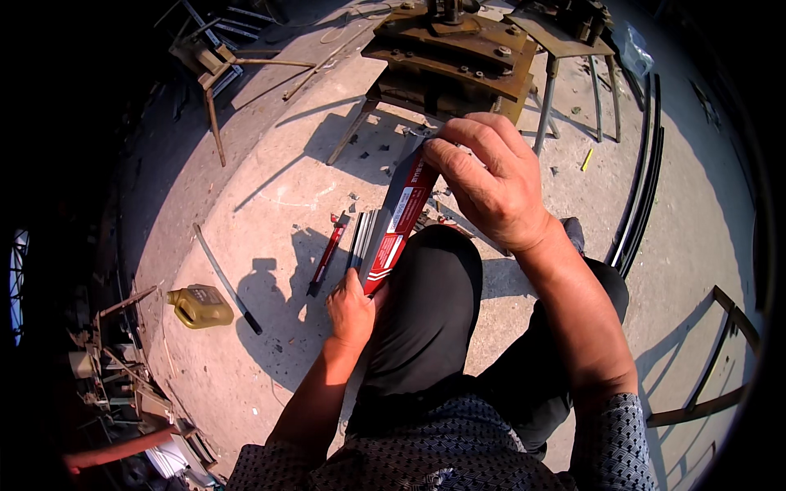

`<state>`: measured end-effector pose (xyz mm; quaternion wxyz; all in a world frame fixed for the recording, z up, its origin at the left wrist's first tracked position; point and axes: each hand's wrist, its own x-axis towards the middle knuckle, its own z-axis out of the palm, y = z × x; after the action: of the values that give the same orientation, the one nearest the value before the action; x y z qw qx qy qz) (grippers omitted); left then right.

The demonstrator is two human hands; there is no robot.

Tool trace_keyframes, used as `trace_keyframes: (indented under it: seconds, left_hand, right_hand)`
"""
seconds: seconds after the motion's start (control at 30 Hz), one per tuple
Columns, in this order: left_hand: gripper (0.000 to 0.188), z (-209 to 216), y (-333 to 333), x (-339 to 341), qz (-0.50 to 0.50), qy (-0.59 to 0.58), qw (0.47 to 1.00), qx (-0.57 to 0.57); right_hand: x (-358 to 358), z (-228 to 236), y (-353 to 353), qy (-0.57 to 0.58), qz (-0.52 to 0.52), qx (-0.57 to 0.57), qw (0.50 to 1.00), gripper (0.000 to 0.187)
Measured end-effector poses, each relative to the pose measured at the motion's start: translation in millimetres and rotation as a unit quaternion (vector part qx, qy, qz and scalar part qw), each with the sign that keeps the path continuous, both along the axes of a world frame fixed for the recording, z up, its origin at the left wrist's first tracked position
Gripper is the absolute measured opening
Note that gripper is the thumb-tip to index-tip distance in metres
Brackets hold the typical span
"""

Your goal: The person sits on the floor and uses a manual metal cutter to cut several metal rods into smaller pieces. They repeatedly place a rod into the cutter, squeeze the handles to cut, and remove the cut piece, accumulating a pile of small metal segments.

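Observation:
Above my left thigh I hold a long, narrow red and grey carton (405,206) with white label panels, tilted with its far end up and to the right. My left hand (352,309) is closed around its near end. A few silver metal strips (365,236) run alongside the carton's left side, their near ends at the same hand. At the far end my right hand (490,176) is closed on the carton's top, thumb and fingers bent over it; the fingers partly hide that end. A slim red and dark piece (329,255) lies on the concrete left of the strips.
A rusty steel die-like block (449,61) on legs stands ahead. Small metal scraps (385,149) litter the concrete. An olive-yellow jug (201,306) and a grey bar (226,277) lie left. Long black profiles (644,188) run along the right; a metal frame (706,401) stands lower right.

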<state>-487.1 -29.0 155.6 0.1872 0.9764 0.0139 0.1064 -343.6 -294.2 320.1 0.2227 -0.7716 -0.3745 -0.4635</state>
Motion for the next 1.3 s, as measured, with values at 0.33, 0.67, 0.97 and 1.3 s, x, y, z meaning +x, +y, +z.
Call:
trace_keyframes:
  seconds: [0.33,0.67,0.97,1.3]
  left_hand:
    - [0.038,30.0,-5.5,2.6,-0.017,0.096,0.995,0.01]
    - [0.047,51.9,-12.4,1.7,-0.017,0.132,0.991,0.031]
    - [0.047,45.2,-13.7,6.6,0.009,0.16,0.986,0.042]
    - [0.033,28.0,-1.6,32.0,-0.026,0.163,0.965,-0.205]
  right_hand:
    - [7.0,-15.5,-4.0,0.032,-0.041,-0.024,0.998,0.028]
    - [-0.8,-28.8,3.8,0.101,-0.061,-0.022,0.993,0.019]
    - [-40.1,-30.1,45.5,0.251,-0.004,-0.005,0.968,0.026]
    - [-25.5,-49.3,48.0,0.304,-0.041,0.089,0.948,0.018]
